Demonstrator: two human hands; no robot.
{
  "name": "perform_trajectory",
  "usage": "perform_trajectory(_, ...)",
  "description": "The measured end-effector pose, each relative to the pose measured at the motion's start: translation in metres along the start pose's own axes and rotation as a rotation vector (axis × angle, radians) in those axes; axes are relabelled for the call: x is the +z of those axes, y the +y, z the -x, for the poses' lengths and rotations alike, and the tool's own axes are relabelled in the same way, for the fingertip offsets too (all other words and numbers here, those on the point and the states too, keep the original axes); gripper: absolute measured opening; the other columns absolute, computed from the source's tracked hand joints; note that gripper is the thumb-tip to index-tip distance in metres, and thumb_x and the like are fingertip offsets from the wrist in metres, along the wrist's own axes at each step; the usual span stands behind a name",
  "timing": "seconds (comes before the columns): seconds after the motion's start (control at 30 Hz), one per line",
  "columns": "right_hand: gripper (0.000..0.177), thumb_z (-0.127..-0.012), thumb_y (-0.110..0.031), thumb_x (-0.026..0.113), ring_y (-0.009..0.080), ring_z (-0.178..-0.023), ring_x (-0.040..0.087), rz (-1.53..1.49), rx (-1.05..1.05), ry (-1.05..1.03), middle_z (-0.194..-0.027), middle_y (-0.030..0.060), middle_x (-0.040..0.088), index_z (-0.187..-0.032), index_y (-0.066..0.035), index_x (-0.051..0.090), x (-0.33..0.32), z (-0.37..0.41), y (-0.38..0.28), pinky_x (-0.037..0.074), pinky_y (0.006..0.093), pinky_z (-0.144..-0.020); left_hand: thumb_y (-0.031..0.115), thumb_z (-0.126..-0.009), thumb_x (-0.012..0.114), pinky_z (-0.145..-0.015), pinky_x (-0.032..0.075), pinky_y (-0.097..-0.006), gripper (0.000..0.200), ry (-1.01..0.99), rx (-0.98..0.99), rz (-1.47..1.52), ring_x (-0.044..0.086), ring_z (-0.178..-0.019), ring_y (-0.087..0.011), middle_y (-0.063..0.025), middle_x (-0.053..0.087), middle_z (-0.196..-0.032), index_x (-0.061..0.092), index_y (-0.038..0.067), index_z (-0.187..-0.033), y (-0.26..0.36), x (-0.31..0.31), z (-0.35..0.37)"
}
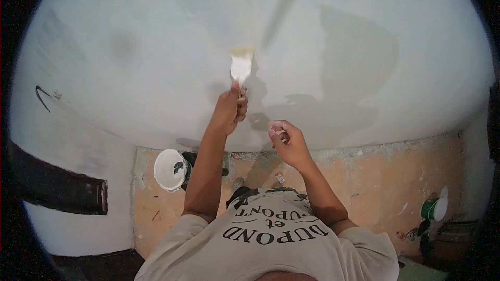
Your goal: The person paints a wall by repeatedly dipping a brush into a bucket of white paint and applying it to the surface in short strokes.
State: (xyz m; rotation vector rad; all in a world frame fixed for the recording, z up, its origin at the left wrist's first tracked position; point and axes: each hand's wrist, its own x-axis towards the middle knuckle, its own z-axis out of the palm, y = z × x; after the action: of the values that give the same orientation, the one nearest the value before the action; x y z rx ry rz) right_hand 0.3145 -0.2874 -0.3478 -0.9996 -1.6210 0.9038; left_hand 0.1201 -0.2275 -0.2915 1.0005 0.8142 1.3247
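A flat tool with a white-coated blade (241, 67) and a yellowish edge lies against the pale wall (291, 36). My left hand (229, 108) is wrapped round its handle, thumb on top, with the blade pointing up. To the right and a little lower, my right hand (285, 138) is held in front of the wall with its fingers curled in and whitish smears on the fingertips. Whether anything small sits between those fingers cannot be made out. Shadows of both hands fall on the wall.
A white bucket (170, 170) stands on the orange-tan floor (375, 177) at the left, near the wall's base. A green and white container (435, 209) is at the right. A dark wire (42, 98) sticks out of the left wall. A small box (280, 178) lies by my feet.
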Motion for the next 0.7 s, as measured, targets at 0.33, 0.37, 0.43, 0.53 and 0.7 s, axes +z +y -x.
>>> perform_trajectory(0.33,0.028,-0.094,-0.016,0.063,0.008,-0.067,0.056,0.046,-0.042,-0.047,-0.095,0.0067,0.062,-0.116,0.001,0.062,0.01,0.006,-0.001,0.049,0.0236,-0.059,0.034,-0.104,0.045,-0.037,0.023,-0.02,0.027,0.089,-0.152,0.106,0.035,-0.05,-0.0044,0.0052,0.04,-0.068,0.05,0.009,-0.095,0.003,-0.011,0.042)
perform_trajectory(0.37,0.028,-0.094,-0.016,0.063,0.008,-0.067,0.056,0.051,-0.048,-0.057,-0.095,0.0067,0.062,-0.116,0.001,0.062,0.011,0.005,-0.003,0.049,0.0236,-0.059,0.033,-0.104,0.046,-0.037,0.022,-0.0191,0.026,0.063,-0.097,0.13,0.034,-0.05,-0.0032,0.0052,0.04,-0.068,0.05,0.009,-0.095,0.024,-0.011,0.044)
perform_trajectory(0.43,0.028,-0.094,-0.016,0.064,0.0085,-0.066,0.057,0.048,-0.064,-0.093,-0.095,0.0066,0.062,-0.116,0.002,0.062,0.014,0.005,-0.01,0.048,0.0238,-0.058,0.031,-0.104,0.046,-0.034,0.021,-0.0173,0.026,0.027,0.023,0.135,0.031,-0.048,-0.0013,0.006,0.039,-0.068,0.051,0.008,-0.094,0.065,-0.009,0.05)
perform_trajectory(0.53,0.028,-0.094,-0.016,0.064,0.009,-0.066,0.056,0.042,-0.057,-0.133,-0.094,0.0065,0.062,-0.116,0.001,0.062,0.021,0.008,-0.024,0.049,0.0245,-0.059,0.029,-0.104,0.046,-0.033,0.021,-0.0169,0.026,-0.015,0.069,0.192,0.03,-0.047,-0.0007,0.006,0.039,-0.067,0.05,0.006,-0.094,0.118,-0.012,0.045)
perform_trajectory(0.7,0.032,-0.093,-0.021,0.065,0.0112,-0.069,0.053,0.017,-0.05,-0.148,-0.091,0.0078,0.065,-0.116,0.001,0.063,0.026,0.016,-0.016,0.048,0.0273,-0.064,0.03,-0.105,0.043,-0.029,0.02,-0.0153,0.029,0.013,0.221,0.097,0.028,-0.045,0.0009,0.0071,0.038,-0.066,0.05,0.004,-0.096,0.16,0.011,0.068)
